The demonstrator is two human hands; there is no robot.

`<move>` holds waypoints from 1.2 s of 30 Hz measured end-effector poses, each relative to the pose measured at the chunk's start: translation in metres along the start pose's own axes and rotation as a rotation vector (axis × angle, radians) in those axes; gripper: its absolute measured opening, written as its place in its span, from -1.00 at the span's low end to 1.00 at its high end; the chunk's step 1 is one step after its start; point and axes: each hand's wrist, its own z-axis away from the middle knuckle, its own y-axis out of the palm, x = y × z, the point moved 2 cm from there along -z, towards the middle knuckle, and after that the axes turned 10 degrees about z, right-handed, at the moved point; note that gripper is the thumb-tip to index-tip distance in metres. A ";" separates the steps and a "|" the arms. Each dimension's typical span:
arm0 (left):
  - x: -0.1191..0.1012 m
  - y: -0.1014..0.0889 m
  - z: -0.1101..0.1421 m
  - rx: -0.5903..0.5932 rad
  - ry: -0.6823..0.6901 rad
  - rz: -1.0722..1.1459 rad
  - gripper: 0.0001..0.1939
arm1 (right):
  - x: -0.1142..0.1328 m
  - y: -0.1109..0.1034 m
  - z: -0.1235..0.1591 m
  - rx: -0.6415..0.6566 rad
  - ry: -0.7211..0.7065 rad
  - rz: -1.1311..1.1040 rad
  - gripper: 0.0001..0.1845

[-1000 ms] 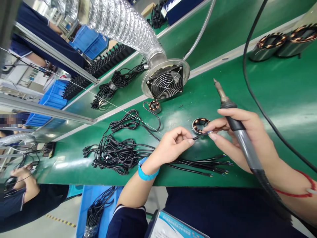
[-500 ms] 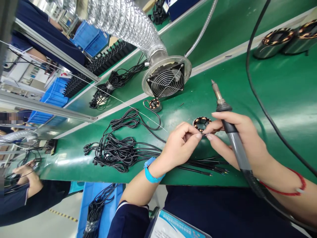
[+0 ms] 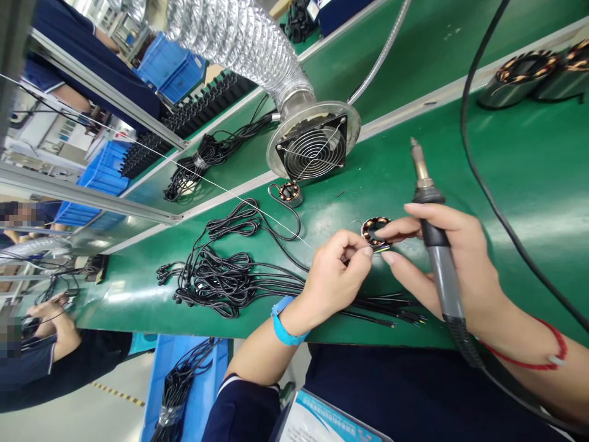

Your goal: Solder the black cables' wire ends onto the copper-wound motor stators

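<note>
My left hand (image 3: pixel 338 270) is pinched around the end of a black cable, whose thin coloured wires (image 3: pixel 381 249) stick out past the fingertips. Just behind them a ring-shaped stator with copper windings (image 3: pixel 372 226) sits on the green bench. In my right hand (image 3: pixel 460 258) a soldering iron (image 3: pixel 439 245) is held, its metal tip pointing up and away from the stator. That hand's thumb and index finger are apart, close to the wires. A bundle of black cables (image 3: pixel 225 276) lies left of my hands, and their stripped ends (image 3: pixel 409 316) come out under my left wrist.
A fume extractor fan (image 3: pixel 314 150) on a silver duct (image 3: pixel 239 43) hangs over the bench. Another stator with a cable (image 3: pixel 289 193) lies below it. Metal stator cylinders (image 3: pixel 515 80) stand at back right. The iron's black cord (image 3: pixel 483 166) loops at right. A co-worker's hands (image 3: pixel 50 310) show far left.
My right thumb and finger have parted from the wires, which now show. The soldering iron has shifted slightly right and up. The left hand keeps its pinch.
</note>
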 end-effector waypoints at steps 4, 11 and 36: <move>0.000 -0.002 0.000 0.025 -0.028 0.006 -0.91 | 0.001 -0.004 -0.001 0.008 0.065 0.009 -0.45; -0.003 -0.007 0.001 0.094 -0.048 -0.001 -0.89 | -0.006 0.003 -0.001 0.043 0.429 -0.390 -0.52; 0.026 -0.023 -0.029 -0.137 -0.229 0.108 -0.84 | -0.021 -0.011 0.015 -0.076 0.133 0.180 -0.79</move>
